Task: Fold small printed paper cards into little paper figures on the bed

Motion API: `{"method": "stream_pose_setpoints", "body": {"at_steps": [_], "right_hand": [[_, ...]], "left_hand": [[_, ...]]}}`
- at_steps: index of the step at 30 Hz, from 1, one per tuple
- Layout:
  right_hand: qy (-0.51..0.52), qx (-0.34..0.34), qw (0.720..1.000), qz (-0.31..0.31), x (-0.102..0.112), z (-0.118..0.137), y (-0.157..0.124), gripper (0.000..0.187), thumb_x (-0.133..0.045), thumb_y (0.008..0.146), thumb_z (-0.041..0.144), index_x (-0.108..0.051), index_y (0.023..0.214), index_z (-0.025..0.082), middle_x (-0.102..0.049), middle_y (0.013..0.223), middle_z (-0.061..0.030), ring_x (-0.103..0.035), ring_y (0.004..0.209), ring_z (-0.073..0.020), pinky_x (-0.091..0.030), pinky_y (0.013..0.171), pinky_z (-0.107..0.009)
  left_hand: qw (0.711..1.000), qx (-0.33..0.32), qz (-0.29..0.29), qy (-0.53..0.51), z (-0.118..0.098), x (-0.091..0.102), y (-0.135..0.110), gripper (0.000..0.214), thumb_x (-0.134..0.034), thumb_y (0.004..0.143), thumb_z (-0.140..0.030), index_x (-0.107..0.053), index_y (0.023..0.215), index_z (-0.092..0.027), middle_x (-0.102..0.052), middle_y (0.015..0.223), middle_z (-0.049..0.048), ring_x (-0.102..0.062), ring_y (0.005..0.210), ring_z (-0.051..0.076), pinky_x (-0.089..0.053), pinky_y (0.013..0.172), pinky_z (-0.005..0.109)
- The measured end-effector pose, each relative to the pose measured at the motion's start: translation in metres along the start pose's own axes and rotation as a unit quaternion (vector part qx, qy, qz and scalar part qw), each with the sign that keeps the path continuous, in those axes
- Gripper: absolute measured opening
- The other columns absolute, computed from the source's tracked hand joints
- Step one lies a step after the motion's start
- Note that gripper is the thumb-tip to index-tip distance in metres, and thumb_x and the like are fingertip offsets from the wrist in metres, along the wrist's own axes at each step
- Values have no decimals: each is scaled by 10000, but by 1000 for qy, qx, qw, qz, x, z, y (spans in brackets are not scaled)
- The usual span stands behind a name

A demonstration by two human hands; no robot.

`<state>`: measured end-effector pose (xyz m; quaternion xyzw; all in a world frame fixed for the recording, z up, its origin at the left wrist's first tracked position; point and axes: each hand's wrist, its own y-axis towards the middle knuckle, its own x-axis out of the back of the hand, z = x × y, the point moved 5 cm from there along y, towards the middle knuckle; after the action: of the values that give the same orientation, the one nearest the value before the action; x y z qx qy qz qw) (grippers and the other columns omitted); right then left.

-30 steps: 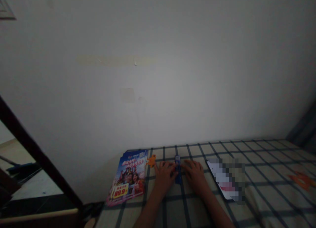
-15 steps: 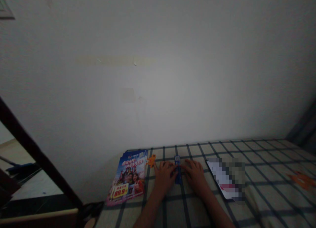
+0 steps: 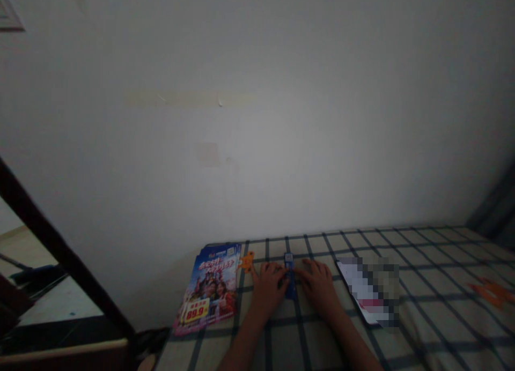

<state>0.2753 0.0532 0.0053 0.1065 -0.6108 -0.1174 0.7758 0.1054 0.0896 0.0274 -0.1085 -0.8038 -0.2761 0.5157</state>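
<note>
A narrow blue strip of folded paper (image 3: 290,291), with a pale printed square at its far end, lies flat on the checked cloth (image 3: 322,339) between my hands. From the left, my left hand (image 3: 269,281) rests palm down with fingers spread, its fingertips at the strip's edge. On the other side my right hand (image 3: 317,281) lies the same way, its index fingertip at the strip's right edge. Whether either hand presses on the paper cannot be told. Left of my left hand is a stack of printed leaflets (image 3: 213,285), with an orange figure on the cloth (image 3: 247,261) beside it.
To the right lies a flat dark-edged object (image 3: 368,306), partly blurred out, with a white and red face. Another orange figure (image 3: 493,292) is farther right on the cloth. A pale wall (image 3: 289,146) rises behind; a dark slanting bar (image 3: 60,247) stands at left.
</note>
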Motion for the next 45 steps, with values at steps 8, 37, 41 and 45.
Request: {"method": "stream_pose_setpoints", "body": {"at_steps": [8, 37, 41, 45], "right_hand": [[-1, -4, 1000, -4, 3, 1, 0, 436, -500, 920, 227, -605, 1258, 481, -532, 1407, -10, -426, 1307, -268, -261, 1123, -537], [-12, -6, 1000, -1, 4, 1, 0, 496, -524, 875, 185, -601, 1264, 482, -530, 1392, -17, -409, 1312, -271, -261, 1116, -534], [-7, -1, 1000, -5, 3, 0, 0, 513, -515, 879, 175, -582, 1291, 474, -533, 1388, -26, -428, 1303, -265, -268, 1116, -520], [8, 5, 1000, -12, 3, -2, 0, 482, -502, 903, 196, -576, 1304, 453, -537, 1377, -37, -439, 1293, -259, -292, 1107, -496]], "left_hand": [[1000, 4, -5, -1, 0, -1, 0, 263, -554, 949, -413, -660, 1190, -409, -647, 1202, -4, -504, 1175, 276, -121, 1113, 725], [1000, 7, -11, -18, -3, 5, -1, 258, -589, 932, -376, -660, 1177, -415, -652, 1213, -17, -507, 1205, 270, -61, 1118, 729], [1000, 17, -5, -9, -3, 4, -1, 254, -566, 942, -403, -663, 1176, -412, -656, 1215, -9, -507, 1200, 277, -85, 1109, 735], [1000, 16, -3, -21, -3, 5, -1, 253, -559, 946, -417, -658, 1178, -418, -656, 1210, -9, -507, 1196, 278, -66, 1103, 751]]}}
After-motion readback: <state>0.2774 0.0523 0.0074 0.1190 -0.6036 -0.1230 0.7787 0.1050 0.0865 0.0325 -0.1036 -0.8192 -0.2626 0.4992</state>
